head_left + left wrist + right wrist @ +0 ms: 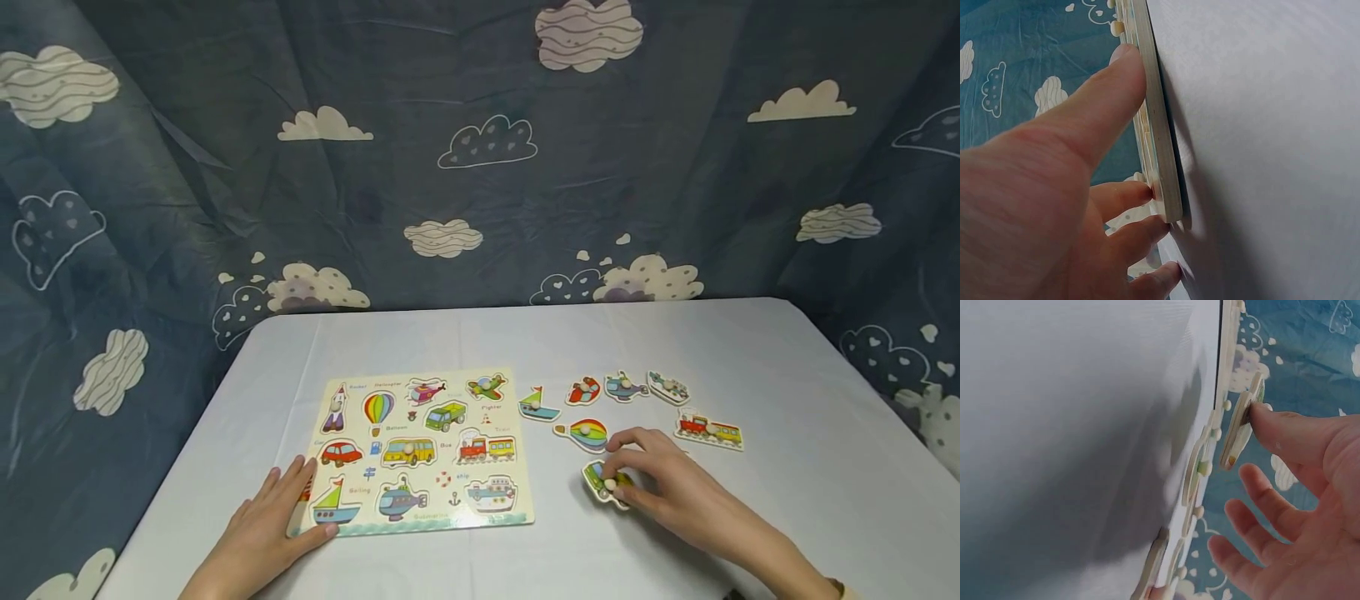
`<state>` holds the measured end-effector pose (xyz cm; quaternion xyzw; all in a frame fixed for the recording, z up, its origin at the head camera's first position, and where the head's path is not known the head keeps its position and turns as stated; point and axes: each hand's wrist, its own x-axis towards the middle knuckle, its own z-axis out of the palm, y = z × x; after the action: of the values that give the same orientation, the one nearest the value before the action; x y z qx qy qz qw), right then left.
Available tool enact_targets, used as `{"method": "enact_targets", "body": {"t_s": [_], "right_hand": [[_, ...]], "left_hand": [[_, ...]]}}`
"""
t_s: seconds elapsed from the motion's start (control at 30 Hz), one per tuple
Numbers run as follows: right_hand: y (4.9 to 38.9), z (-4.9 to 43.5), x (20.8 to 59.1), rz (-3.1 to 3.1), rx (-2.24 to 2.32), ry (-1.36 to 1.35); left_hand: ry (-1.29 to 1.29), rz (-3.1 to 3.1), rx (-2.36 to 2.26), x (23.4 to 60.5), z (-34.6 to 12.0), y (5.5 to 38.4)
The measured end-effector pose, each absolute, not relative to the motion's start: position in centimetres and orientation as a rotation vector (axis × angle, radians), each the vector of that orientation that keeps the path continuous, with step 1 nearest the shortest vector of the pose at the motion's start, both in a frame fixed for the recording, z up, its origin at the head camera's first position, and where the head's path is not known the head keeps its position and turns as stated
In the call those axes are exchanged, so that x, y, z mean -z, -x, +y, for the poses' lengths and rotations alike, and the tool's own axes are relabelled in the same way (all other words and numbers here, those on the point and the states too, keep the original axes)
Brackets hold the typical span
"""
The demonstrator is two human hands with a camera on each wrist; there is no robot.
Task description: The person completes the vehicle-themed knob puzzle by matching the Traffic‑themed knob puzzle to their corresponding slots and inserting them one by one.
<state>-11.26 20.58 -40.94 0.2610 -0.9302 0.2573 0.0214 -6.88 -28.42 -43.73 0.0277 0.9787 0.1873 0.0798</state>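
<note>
My left hand (258, 529) rests at the lower left corner of a wooden puzzle board (522, 502). Its thumb lies on the front edge and its other fingers along the left side, partly covering a picture there. In the left wrist view the thumb (1125, 72) touches the board's edge. My right hand (667, 479) pinches a green truck puzzle piece (596, 482) by its knob, right of the board. In the right wrist view the truck piece (1238, 434) is raised off the table, tilted, with the thumb against it.
Right of the board lie loose knobbed pieces: a sailboat (538, 407), a hot-air balloon (585, 433), a lifebuoy-like piece (582, 392), a submarine (626, 387), a ship (667, 387) and a train (708, 430). White cloth covers the table (420, 342); a cloud-print curtain (390, 192) hangs behind.
</note>
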Motion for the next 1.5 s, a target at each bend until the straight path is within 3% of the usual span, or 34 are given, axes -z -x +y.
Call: {"method": "enact_targets", "body": {"t_s": [1.5], "right_hand": [[20.7, 13.2, 39.6, -2.768, -0.776, -1.326]], "left_hand": [[-0.036, 2.927, -0.575, 43.5, -28.1, 6.9]]}}
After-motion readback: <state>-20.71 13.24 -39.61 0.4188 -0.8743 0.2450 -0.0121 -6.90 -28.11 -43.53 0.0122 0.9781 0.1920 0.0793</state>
